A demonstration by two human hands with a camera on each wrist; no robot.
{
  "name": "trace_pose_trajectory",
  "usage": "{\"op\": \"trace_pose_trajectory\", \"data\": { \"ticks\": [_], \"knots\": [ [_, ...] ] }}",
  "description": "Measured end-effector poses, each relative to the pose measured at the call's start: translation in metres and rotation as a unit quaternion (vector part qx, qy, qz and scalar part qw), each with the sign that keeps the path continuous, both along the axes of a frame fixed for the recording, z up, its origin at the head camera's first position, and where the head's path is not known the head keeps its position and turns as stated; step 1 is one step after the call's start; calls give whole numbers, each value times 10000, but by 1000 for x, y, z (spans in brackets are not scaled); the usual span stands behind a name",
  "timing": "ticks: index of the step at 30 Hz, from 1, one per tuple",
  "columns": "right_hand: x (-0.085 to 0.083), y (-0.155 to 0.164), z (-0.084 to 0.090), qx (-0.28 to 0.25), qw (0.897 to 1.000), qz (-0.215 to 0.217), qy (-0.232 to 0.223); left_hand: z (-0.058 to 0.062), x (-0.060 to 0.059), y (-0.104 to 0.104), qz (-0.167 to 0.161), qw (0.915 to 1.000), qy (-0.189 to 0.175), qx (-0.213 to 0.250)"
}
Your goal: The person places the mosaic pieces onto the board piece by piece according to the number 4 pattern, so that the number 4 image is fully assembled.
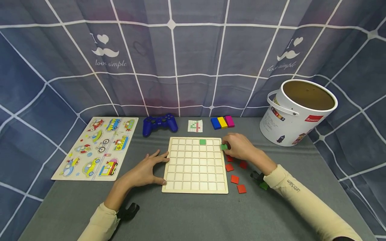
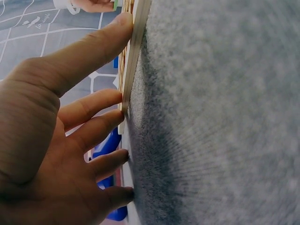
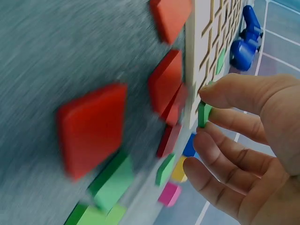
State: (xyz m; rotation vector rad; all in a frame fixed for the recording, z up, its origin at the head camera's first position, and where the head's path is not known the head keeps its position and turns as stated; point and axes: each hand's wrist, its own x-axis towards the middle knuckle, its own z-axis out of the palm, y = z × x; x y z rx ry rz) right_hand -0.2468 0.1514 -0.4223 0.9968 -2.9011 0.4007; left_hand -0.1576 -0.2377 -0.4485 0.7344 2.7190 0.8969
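Note:
A pale wooden grid board (image 1: 195, 167) lies on the grey table, with one green tile (image 1: 202, 142) in its top row. At the board's upper right corner my right hand (image 1: 239, 146) pinches another green square tile (image 3: 203, 113) between thumb and fingertips. My left hand (image 1: 147, 170) rests at the board's left edge, fingers spread; in the left wrist view the thumb (image 2: 93, 49) touches its side. Loose red tiles (image 1: 235, 179) are scattered right of the board, some partly under the right hand. Green tiles (image 3: 112, 180) lie near the right wrist.
Behind the board are a blue game controller (image 1: 159, 124), a small card with a coloured grid pattern (image 1: 195, 126) and blue, yellow and magenta blocks (image 1: 222, 122). A picture puzzle board (image 1: 98, 147) lies at left. A white bucket (image 1: 294, 115) stands at back right, before a checked curtain (image 1: 199, 50).

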Motion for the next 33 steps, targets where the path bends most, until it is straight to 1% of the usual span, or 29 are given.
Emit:
{"op": "trace_pose_trajectory", "data": {
  "ticks": [7, 11, 20, 26, 29, 33],
  "knots": [
    [-2, -26, -1, -214, 9996, 174, 20, -1, 0, -1, -33, 10000, 56, 14],
    [-3, -38, -2, -223, 9995, 241, 27, -1, 1, -1, -24, 10000, 34, 4],
    [-8, -58, -9, -376, 9982, 472, 51, 0, -1, 0, -16, 10000, 2, -12],
    [-9, -72, -10, -469, 9971, 597, -6, -1, -1, -1, 0, 10000, -29, -28],
    [-10, -79, -11, -459, 9971, 611, -43, -1, -1, -1, 7, 10000, -39, -27],
    [-11, -87, -12, -374, 9971, 666, 16, 0, -1, -1, -15, 10000, -36, -35]
  ]
}}
